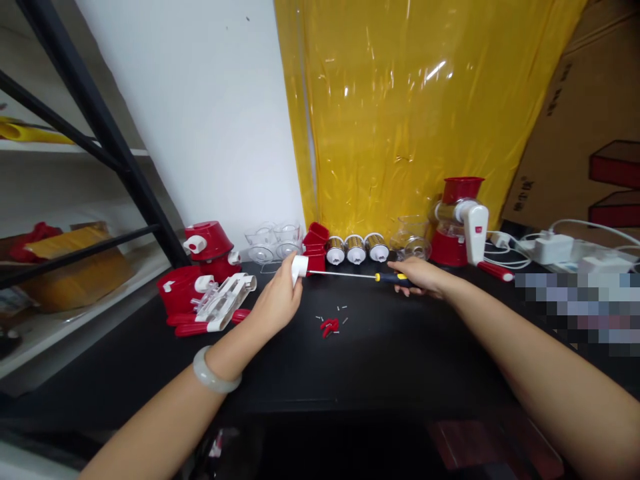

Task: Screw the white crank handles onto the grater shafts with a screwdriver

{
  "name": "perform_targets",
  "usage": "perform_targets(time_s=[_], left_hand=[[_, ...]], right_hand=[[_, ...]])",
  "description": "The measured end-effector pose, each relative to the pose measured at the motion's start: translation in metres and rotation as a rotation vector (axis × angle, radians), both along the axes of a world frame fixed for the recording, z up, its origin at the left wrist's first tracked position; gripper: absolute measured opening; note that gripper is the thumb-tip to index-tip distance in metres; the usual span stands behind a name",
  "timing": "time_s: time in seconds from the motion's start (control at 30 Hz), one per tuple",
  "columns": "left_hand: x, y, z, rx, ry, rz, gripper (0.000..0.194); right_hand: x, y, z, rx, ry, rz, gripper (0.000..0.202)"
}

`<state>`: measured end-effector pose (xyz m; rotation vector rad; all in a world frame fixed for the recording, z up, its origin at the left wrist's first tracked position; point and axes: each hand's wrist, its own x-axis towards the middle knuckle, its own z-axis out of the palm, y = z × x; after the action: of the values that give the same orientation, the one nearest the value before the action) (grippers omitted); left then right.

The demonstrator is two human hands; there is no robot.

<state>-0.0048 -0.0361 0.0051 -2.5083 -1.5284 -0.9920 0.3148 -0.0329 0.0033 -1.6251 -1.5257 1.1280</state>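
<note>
My left hand is closed around a white plastic part with a round end, holding it above the black table. A screwdriver with a dark blue and yellow handle is gripped in my right hand. Its long metal shaft lies level and its tip reaches the white part; whether it sits on a screw cannot be seen. Below the shaft, small red plastic pieces lie on the table with several loose screws around them.
Red housings and white crank arms are at left. Along the back stand clear plastic hoppers, a red box-shaped part, three drum graters and an assembled red-and-white grater. White chargers with cables lie at right.
</note>
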Motion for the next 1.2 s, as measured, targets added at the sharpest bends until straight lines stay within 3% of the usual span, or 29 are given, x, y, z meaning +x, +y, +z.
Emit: perform_targets(time_s=[0.27, 0.5, 0.6, 0.7, 0.87, 1.0, 1.2], left_hand=[[0.004, -0.002, 0.003, -0.162, -0.001, 0.059, 0.052], [-0.004, 0.0, 0.012, -0.187, 0.016, 0.111, 0.05], [-0.01, 0.003, 0.01, -0.23, 0.01, 0.095, 0.047], [-0.014, 0.008, 0.003, -0.359, -0.04, 0.035, 0.044], [-0.014, 0.015, -0.004, -0.521, -0.32, -0.047, 0.035], [-0.014, 0.018, 0.0, -0.508, -0.509, -0.11, 0.036], [-0.012, 0.02, 0.007, -0.459, -0.658, -0.208, 0.049]], right_hand=[[-0.008, 0.008, -0.013, 0.066, -0.156, -0.061, 0.055], [-0.017, 0.003, -0.011, 0.309, -0.328, -0.042, 0.054], [-0.02, -0.005, -0.005, 0.495, -0.495, -0.103, 0.054], [-0.022, -0.014, -0.001, 0.781, -0.729, -0.172, 0.05], [-0.023, -0.024, -0.002, 1.157, -0.925, -0.229, 0.041], [-0.027, -0.027, -0.004, 1.279, -0.907, -0.227, 0.036], [-0.03, -0.032, 0.008, 1.236, -0.479, -0.293, 0.024]])
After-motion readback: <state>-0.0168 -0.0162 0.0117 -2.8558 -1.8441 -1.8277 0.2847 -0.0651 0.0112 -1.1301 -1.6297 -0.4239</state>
